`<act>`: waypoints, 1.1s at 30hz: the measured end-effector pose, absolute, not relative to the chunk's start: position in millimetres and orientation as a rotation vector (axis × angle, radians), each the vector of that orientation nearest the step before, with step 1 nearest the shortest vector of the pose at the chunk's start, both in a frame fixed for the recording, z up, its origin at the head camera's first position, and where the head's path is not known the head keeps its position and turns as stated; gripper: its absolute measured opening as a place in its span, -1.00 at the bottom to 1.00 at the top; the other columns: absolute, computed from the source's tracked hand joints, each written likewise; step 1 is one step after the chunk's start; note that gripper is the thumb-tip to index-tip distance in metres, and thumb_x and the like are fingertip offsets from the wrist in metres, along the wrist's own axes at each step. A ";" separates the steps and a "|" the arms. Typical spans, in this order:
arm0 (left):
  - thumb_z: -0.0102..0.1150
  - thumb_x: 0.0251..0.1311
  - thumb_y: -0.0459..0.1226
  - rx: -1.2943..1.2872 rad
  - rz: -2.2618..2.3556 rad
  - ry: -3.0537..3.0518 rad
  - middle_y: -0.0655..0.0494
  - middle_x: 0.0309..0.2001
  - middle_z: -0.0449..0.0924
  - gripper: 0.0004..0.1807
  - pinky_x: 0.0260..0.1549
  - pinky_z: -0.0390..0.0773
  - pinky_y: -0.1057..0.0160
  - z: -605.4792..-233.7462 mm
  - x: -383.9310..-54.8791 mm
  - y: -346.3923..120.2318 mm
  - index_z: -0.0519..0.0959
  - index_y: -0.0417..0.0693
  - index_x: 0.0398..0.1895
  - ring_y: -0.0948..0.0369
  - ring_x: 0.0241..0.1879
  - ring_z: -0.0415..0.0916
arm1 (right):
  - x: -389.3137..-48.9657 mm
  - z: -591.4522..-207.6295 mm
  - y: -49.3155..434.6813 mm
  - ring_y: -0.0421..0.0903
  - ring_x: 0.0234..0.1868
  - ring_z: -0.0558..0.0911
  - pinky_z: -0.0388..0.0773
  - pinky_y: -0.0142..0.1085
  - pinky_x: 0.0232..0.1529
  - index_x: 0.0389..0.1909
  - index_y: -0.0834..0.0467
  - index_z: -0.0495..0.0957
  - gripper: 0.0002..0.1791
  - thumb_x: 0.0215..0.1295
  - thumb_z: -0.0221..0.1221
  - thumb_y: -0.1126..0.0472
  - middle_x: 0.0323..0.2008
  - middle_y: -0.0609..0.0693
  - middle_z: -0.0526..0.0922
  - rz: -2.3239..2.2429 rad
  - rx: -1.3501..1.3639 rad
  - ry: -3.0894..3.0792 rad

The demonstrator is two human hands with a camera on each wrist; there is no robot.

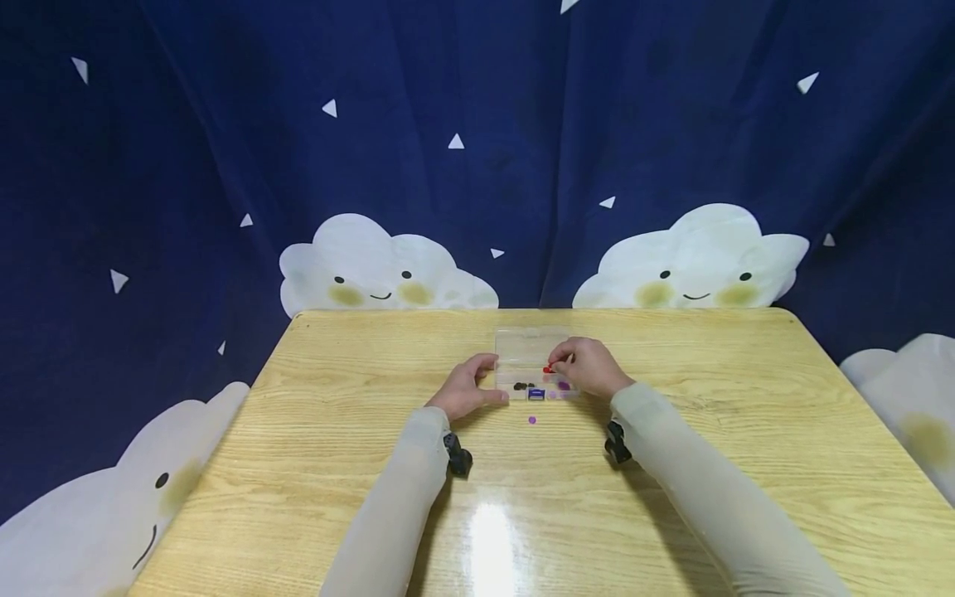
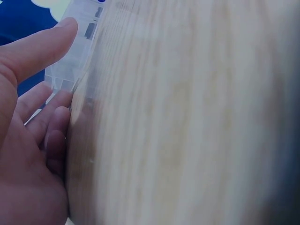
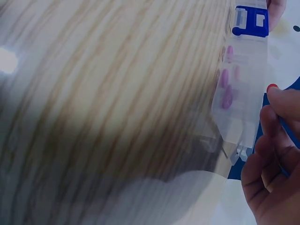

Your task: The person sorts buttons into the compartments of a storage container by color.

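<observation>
A clear plastic compartment box (image 1: 531,342) lies on the table with its lid raised at the back. My left hand (image 1: 466,388) holds the box's left end between thumb and fingers. Over the right part of the box, my right hand (image 1: 589,366) pinches a small red piece (image 3: 272,87) between thumb and fingertip. More red (image 1: 547,370) shows just below those fingertips; whether it is separate I cannot tell. Inside, dark pieces (image 1: 522,386) sit at the left and purple pieces (image 3: 227,96) at the right. A blue latch (image 3: 253,21) marks the box's front.
One purple disc (image 1: 532,419) lies on the wooden table (image 1: 358,365) in front of the box. Behind the table hangs a dark blue curtain (image 1: 477,191) with white clouds and triangles. Both wrists wear small black cameras (image 1: 458,456).
</observation>
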State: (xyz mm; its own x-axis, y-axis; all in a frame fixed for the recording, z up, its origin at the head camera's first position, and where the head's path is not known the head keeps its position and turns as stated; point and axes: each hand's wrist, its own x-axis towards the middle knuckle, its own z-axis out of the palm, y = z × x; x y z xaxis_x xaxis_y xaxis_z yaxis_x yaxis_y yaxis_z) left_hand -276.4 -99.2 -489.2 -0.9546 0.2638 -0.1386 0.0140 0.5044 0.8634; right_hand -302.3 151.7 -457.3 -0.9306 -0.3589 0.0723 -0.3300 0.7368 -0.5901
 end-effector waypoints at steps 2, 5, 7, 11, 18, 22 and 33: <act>0.47 0.07 -0.19 0.234 1.432 2.497 0.07 0.38 0.38 -0.15 0.37 0.34 0.04 -489.7 -276.6 -99.6 0.30 0.09 0.46 0.05 0.30 0.32 | -302.6 -457.6 152.3 -0.13 -0.35 0.55 0.52 -0.28 -0.26 -0.29 0.18 0.74 -0.86 0.31 0.20 0.31 -0.27 0.06 0.74 -0.967 -0.575 2.886; 0.48 0.06 -0.19 0.234 1.436 2.498 0.08 0.38 0.39 -0.15 0.37 0.34 0.04 -491.2 -277.2 -99.7 0.31 0.10 0.45 0.05 0.30 0.33 | -302.5 -458.0 153.2 -0.12 -0.35 0.56 0.54 -0.26 -0.26 -0.28 0.20 0.74 -0.86 0.31 0.20 0.31 -0.26 0.07 0.74 -0.962 -0.583 2.890; 0.48 0.06 -0.18 0.235 1.437 2.499 0.08 0.37 0.39 -0.15 0.37 0.33 0.04 -492.3 -277.7 -99.6 0.31 0.10 0.45 0.05 0.29 0.33 | -302.8 -458.3 153.4 -0.12 -0.34 0.56 0.53 -0.27 -0.25 -0.27 0.20 0.75 -0.86 0.31 0.21 0.29 -0.26 0.07 0.74 -0.956 -0.579 2.895; 0.49 0.05 -0.17 0.232 1.436 2.498 0.08 0.36 0.40 -0.15 0.36 0.34 0.04 -493.3 -278.0 -99.7 0.31 0.10 0.45 0.05 0.28 0.33 | -301.9 -457.7 154.4 -0.13 -0.35 0.55 0.52 -0.29 -0.27 -0.25 0.19 0.75 -0.86 0.31 0.22 0.28 -0.25 0.06 0.74 -0.951 -0.582 2.898; 0.49 0.05 -0.18 0.228 1.454 2.487 0.06 0.37 0.39 -0.14 0.36 0.34 0.03 -491.8 -277.1 -99.4 0.32 0.09 0.45 0.04 0.29 0.33 | -295.7 -453.0 156.8 -0.17 -0.41 0.54 0.50 -0.31 -0.32 -0.23 0.20 0.74 -0.85 0.30 0.20 0.30 -0.26 0.06 0.74 -0.945 -0.644 2.880; 0.48 0.07 -0.19 0.232 1.453 2.483 0.06 0.38 0.38 -0.15 0.37 0.34 0.02 -491.0 -276.2 -98.9 0.30 0.09 0.46 0.03 0.30 0.32 | -290.1 -451.6 157.2 -0.18 -0.41 0.51 0.48 -0.33 -0.32 -0.26 0.20 0.75 -0.84 0.27 0.19 0.33 -0.26 0.05 0.76 -0.924 -0.732 2.894; 0.47 0.08 -0.21 0.226 1.465 2.476 0.03 0.38 0.37 -0.16 0.36 0.33 0.02 -489.7 -276.5 -99.2 0.31 0.08 0.45 0.04 0.29 0.32 | -268.4 -453.7 151.9 -0.17 -0.29 0.55 0.50 -0.29 -0.20 -0.30 0.13 0.77 -0.91 0.23 0.30 0.31 -0.31 -0.06 0.73 -0.920 -0.870 2.893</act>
State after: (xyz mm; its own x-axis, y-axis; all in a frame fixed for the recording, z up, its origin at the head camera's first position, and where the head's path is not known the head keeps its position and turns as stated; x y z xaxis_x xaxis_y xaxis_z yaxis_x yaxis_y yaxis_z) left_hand -276.5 -99.2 -489.7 -0.9555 0.2606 -0.1385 0.0040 0.4808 0.8768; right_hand -268.4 151.9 -453.7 -0.8481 -0.4998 0.1759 -0.5096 0.6784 -0.5292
